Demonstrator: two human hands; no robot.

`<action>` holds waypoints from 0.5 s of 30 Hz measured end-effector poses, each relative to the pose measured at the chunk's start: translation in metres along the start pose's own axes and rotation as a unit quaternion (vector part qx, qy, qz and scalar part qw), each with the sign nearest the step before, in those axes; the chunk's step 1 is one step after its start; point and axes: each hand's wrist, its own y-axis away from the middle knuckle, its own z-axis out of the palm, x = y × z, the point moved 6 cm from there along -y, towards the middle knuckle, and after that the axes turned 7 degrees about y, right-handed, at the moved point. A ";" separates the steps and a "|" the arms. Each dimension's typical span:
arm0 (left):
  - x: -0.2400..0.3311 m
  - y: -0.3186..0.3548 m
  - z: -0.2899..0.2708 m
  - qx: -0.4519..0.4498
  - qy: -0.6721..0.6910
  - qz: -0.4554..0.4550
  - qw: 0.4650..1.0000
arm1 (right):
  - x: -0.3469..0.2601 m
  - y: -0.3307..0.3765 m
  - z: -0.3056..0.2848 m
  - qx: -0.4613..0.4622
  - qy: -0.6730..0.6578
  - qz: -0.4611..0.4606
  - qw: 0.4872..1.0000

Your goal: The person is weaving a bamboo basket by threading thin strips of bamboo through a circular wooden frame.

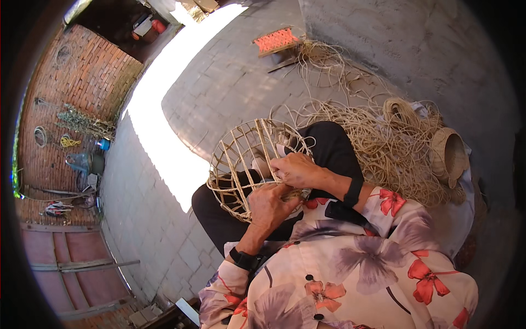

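An openwork basket frame (236,147) of pale, cane-like strands rests across my lap, between my dark-trousered knees. Its strands cross in a wide, round lattice. My left hand (268,207) is at the near edge of the frame, its fingers bent around the strands there. Just above and to the right, my right hand (297,170) is closed at the same edge, the fingertips bent in against the lattice. The two hands almost touch. What lies right under the fingers is partly hidden, but both seem to grip the basket's strands.
Right of my knee spreads a large tangle of pale cord-like strands (378,148), with a coil (399,111) and a small woven basket (449,156) on it. Ahead stands a low stool with an orange woven seat (276,41). A brick wall (87,77) rises at the left.
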 end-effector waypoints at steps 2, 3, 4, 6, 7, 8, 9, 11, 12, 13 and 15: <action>0.000 0.002 -0.001 0.014 0.021 -0.013 1.000 | -0.003 0.007 -0.009 0.000 0.048 -0.001 0.999; -0.003 0.006 0.001 0.023 0.025 -0.024 0.999 | -0.003 0.013 -0.014 -0.001 0.096 0.000 0.995; -0.006 0.007 0.001 0.032 0.029 -0.035 0.998 | -0.003 0.020 -0.028 0.000 0.097 -0.002 0.995; -0.005 0.004 0.002 0.030 0.024 -0.023 0.999 | 0.007 0.049 -0.048 -0.091 -0.403 0.124 0.902; -0.003 0.004 0.002 0.027 0.020 -0.011 0.999 | 0.012 0.069 -0.059 -0.120 -0.433 0.142 0.882; -0.004 0.006 0.002 0.027 0.019 -0.012 0.999 | 0.024 0.091 -0.065 -0.150 -0.462 0.158 0.860; -0.001 0.007 0.000 0.037 0.012 0.006 0.999 | 0.052 0.111 -0.062 -0.127 -0.473 0.187 0.852; -0.001 0.009 -0.002 0.066 -0.001 0.042 0.997 | 0.101 0.147 -0.078 -0.038 -0.424 0.213 0.880; 0.000 0.008 -0.002 0.064 -0.001 0.043 0.997 | 0.143 0.175 -0.092 0.047 -0.295 0.277 0.913; -0.003 0.011 -0.004 0.052 -0.002 0.024 0.998 | 0.153 0.194 -0.119 0.164 -0.238 0.341 0.895; 0.001 0.008 -0.006 0.044 -0.003 0.010 0.999 | 0.272 0.281 -0.152 0.310 -0.066 0.398 0.861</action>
